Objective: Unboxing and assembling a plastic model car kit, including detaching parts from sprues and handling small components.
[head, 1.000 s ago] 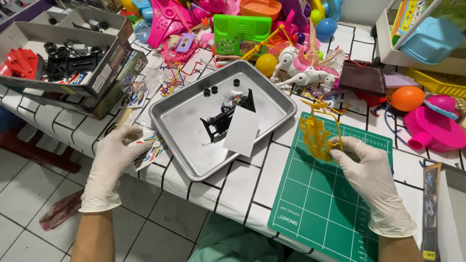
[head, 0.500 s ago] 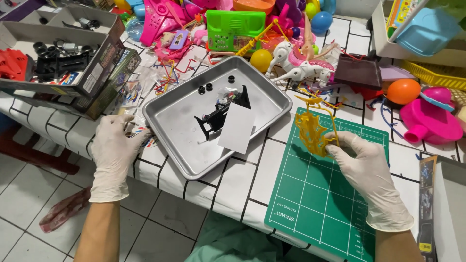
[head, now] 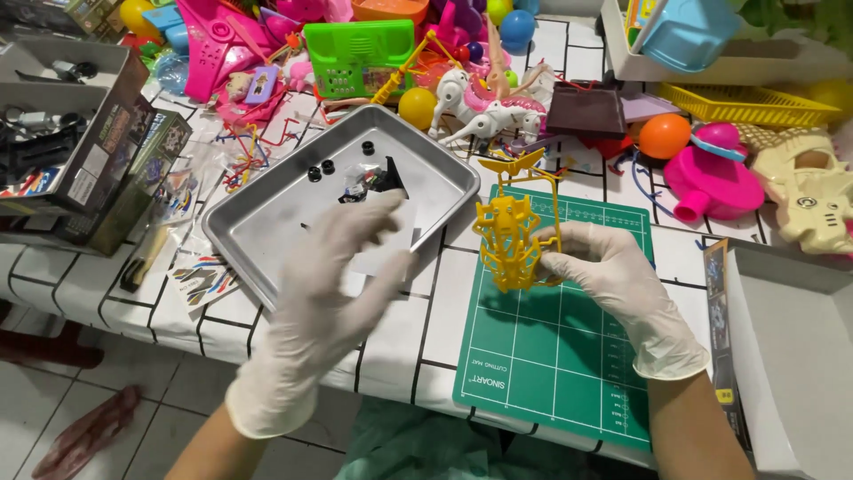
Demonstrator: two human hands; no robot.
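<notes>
My right hand (head: 613,283), in a white glove, holds a yellow plastic parts frame (head: 514,227) upright over the green cutting mat (head: 560,356). My left hand (head: 333,293), also gloved and blurred, hovers with fingers spread over the near corner of the metal tray (head: 258,233). It holds nothing. In the tray lie small black wheels (head: 320,169), black plastic parts (head: 378,180) and a white sheet partly hidden by my left hand.
A sticker sheet (head: 203,274) and a knife-like tool (head: 145,258) lie left of the tray. Open cardboard boxes (head: 84,151) stand at far left. Colourful toys (head: 498,98) crowd the back of the tiled table; a white box (head: 791,347) sits at right.
My left hand left the table's left edge beside the stickers and swept right over the tray. My right hand keeps the yellow frame over the mat, raised slightly.
</notes>
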